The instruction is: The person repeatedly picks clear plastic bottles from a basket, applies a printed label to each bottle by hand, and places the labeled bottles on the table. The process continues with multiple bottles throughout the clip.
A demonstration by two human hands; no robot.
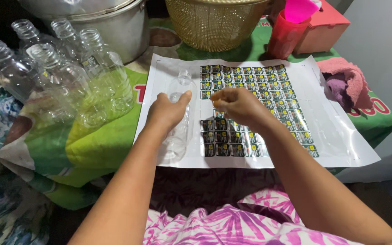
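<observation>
A: What are the hands doing?
B: The left hand (166, 109) grips a clear bottle (178, 120) lying on the sticker sheet (259, 109). The right hand (239, 105) pinches its fingertips on a sticker.
A: What is the step?
B: Likely peeling; pressing it onto the bottle needs care.

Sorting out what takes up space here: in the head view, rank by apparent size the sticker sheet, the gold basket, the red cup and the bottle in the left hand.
1. Sticker sheet
2. Gold basket, partly cut off by the frame
3. Clear bottle held in the left hand
4. Red cup

The bottle and the cup look close; the bottle is nearer the camera.
</observation>
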